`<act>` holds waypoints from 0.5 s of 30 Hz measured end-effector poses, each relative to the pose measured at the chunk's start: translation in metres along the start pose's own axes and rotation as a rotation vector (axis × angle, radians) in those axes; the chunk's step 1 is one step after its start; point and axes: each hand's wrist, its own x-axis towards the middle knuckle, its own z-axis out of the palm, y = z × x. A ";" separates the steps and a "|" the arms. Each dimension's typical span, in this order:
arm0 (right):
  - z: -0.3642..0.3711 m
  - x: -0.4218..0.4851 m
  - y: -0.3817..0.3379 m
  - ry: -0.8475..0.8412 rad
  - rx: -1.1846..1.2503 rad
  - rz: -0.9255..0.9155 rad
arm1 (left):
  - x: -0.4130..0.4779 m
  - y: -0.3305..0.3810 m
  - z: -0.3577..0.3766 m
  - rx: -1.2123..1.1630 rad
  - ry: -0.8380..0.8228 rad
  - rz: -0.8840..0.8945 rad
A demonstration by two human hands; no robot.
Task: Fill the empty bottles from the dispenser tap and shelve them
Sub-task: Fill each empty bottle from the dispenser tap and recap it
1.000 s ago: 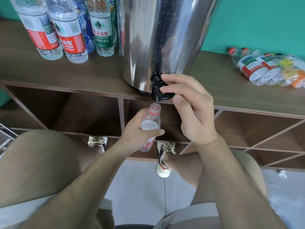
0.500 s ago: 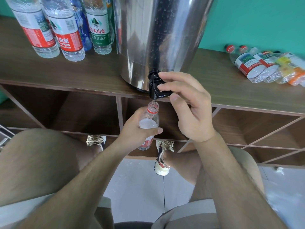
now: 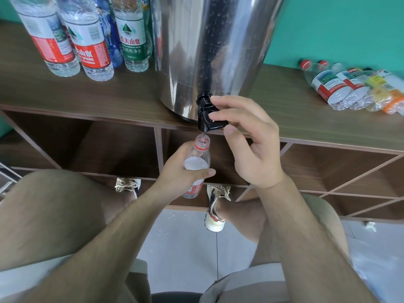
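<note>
Right hand [image 3: 251, 149] still pinches the tap [image 3: 205, 119], my left hand [image 3: 179, 171] still grips the bottle [image 3: 199, 160] beneath it, water near its shoulder, so nearly full, I judge.

A bare stretch of tabletop [image 3: 295, 101] lies open between the steel dispenser [image 3: 209, 51] and the lying bottles [image 3: 334, 88] at right. At left, upright bottles [image 3: 89, 47] crowd the surface. Below, the shelf compartments [image 3: 118, 147] stand open.

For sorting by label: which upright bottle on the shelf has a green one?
The front bottle nearest the steel dispenser; red-labelled bottles stand left of it.
</note>
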 end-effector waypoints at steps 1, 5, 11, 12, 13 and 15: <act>0.000 0.000 0.000 0.000 -0.004 0.001 | 0.000 0.000 0.000 0.000 0.000 0.001; 0.001 0.000 -0.001 0.000 -0.007 0.002 | 0.000 0.000 0.000 0.001 0.000 0.002; 0.000 0.000 -0.001 0.002 -0.027 -0.001 | 0.000 0.001 0.000 0.012 0.003 -0.006; -0.001 0.000 -0.001 0.003 -0.028 -0.001 | 0.000 0.002 0.000 0.015 0.004 -0.007; -0.001 0.000 -0.001 0.003 -0.029 -0.002 | 0.000 0.002 0.000 0.017 0.004 -0.009; -0.001 0.000 -0.001 0.001 -0.032 -0.007 | 0.000 0.002 0.000 0.018 0.004 -0.010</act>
